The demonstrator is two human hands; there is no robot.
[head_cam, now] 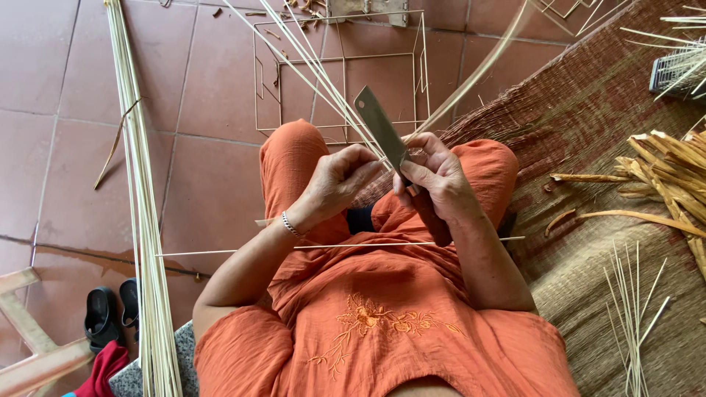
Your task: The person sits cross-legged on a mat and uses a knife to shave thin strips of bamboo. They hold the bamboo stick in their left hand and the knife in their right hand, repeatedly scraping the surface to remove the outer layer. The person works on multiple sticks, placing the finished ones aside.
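Seated above a tiled floor (88,88), a person's right hand (440,180) closes its grip on a cleaver (382,131), blade set among thin bamboo strips (323,81) pinched by the left hand (340,180) over the lap (fingers near the edge). A slip could cut them.

Reddish tiled floor (213,95) in daylight; a woven mat (603,294) alongside.

One head camera looks steeply down, close over the lap.
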